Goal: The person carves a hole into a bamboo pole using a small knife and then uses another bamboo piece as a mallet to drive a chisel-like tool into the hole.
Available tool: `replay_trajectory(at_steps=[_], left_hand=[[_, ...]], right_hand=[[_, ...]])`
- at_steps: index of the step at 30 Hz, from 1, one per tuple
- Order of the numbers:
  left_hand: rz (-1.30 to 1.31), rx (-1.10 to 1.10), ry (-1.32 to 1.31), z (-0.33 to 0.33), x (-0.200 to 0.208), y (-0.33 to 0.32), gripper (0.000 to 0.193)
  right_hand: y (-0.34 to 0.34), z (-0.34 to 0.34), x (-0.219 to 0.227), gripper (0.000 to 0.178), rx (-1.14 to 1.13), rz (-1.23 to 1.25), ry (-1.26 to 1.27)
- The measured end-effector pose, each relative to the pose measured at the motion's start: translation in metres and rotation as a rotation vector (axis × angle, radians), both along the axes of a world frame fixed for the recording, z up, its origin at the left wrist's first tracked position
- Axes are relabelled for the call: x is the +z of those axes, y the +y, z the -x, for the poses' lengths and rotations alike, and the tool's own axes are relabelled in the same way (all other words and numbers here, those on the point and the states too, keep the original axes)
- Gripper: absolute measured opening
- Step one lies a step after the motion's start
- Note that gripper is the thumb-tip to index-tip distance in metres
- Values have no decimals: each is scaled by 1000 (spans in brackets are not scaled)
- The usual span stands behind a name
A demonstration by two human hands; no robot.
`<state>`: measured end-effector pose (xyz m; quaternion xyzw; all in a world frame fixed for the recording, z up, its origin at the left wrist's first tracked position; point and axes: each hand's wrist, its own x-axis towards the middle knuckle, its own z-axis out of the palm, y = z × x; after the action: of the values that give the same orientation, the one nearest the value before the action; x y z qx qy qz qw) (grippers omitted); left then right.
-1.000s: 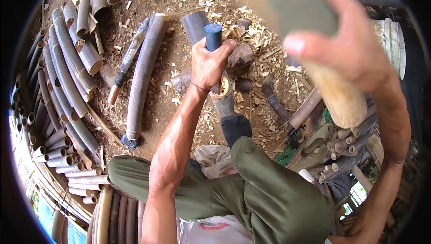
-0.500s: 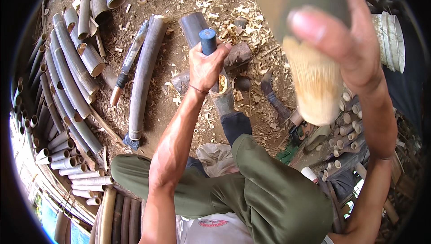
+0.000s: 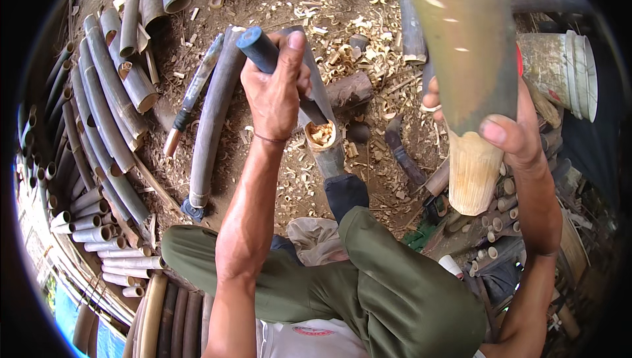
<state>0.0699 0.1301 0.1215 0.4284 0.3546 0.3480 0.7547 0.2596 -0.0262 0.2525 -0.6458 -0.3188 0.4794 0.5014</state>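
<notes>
My left hand [image 3: 273,98] is closed around the blue handle of a chisel [image 3: 259,50]. Its dark blade slants down to the rim of a bamboo tube [image 3: 321,88], whose near end is filled with pale shavings. The tube rests across a short log [image 3: 349,90], and my foot [image 3: 329,160] is beside its near end. On the right, raised close to the camera, my right hand [image 3: 517,135] grips a thick bamboo club [image 3: 473,42]. The club is greenish brown above, with a pale, shaved, tapered lower end. Its top runs out of view.
A long bamboo pole [image 3: 216,114] and a knife with a wrapped handle [image 3: 189,98] lie to the left. Bamboo tubes [image 3: 99,94] are stacked beyond them. A curved dark tool [image 3: 403,150] lies right of my foot. A white bucket [image 3: 559,68] lies tipped at right. Shavings litter the dirt.
My right hand has swung the club away from the camera and a little lower. My left hand has tilted the chisel, its handle top moving left, so the tube's shavings-filled end now shows.
</notes>
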Motion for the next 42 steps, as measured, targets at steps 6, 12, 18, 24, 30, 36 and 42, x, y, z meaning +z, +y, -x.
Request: replay_trajectory(at_steps=[6, 12, 18, 24, 30, 36, 42], left_hand=[[94, 265, 203, 13, -28, -25, 37], [87, 296, 271, 13, -37, -30, 44], [27, 289, 278, 12, -42, -30, 42], [-29, 299, 325, 5, -44, -37, 44], [-70, 268, 303, 1, -40, -44, 44], [-38, 277, 320, 2, -42, -47, 41], [48, 137, 255, 10, -49, -47, 31]], right_hand=[[-6, -3, 6, 87, -7, 158, 37], [1, -5, 10, 86, 34, 191, 29], [15, 1, 6, 86, 71, 191, 1], [48, 2, 27, 83, 115, -38, -494], [103, -10, 10, 98, 844, -91, -1214], [125, 11, 51, 90, 524, -461, -1009], [90, 24, 12, 84, 745, 2, -945]])
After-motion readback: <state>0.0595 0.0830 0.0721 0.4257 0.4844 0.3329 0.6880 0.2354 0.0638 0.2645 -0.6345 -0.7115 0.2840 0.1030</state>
